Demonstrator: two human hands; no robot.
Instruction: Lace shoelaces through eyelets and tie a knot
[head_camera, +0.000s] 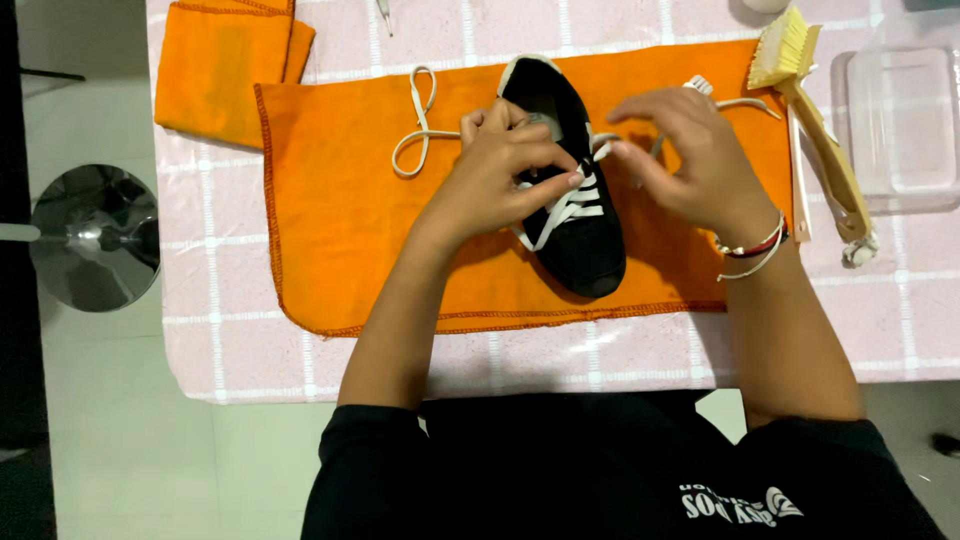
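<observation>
- While we're looking straight down, we're seeing a black sneaker (570, 205) lying on an orange cloth (350, 230) spread over a pink checked tablecloth (230, 350), toe pointing back toward the person.
- We're watching the left hand (500, 175) resting on the shoe's tongue area, fingers curled and pinching what looks like the white lace (565, 208) at the upper eyelets – so it's grasping the lace, not just hovering.
- We're seeing the right hand (690, 150) sitting just beside the shoe's opening, thumb and fingertips pinched together on the lace end on that side, though the exact contact is small and a bit hard to make out.
- We're judging the lacing as partly done – several white rows are already crossing the lower eyelets, while the top ones near the opening are looking unfinished.
- We're also noticing a long loose loop of lace (415, 125) trailing off across the cloth on the left side, so plenty of slack is left.
- We're spotting a wooden-handled scrub brush (815, 120) lying off the right edge of the cloth, a clear plastic container (905, 125) beside it, and a second folded orange cloth (225, 65) at the top left.
</observation>
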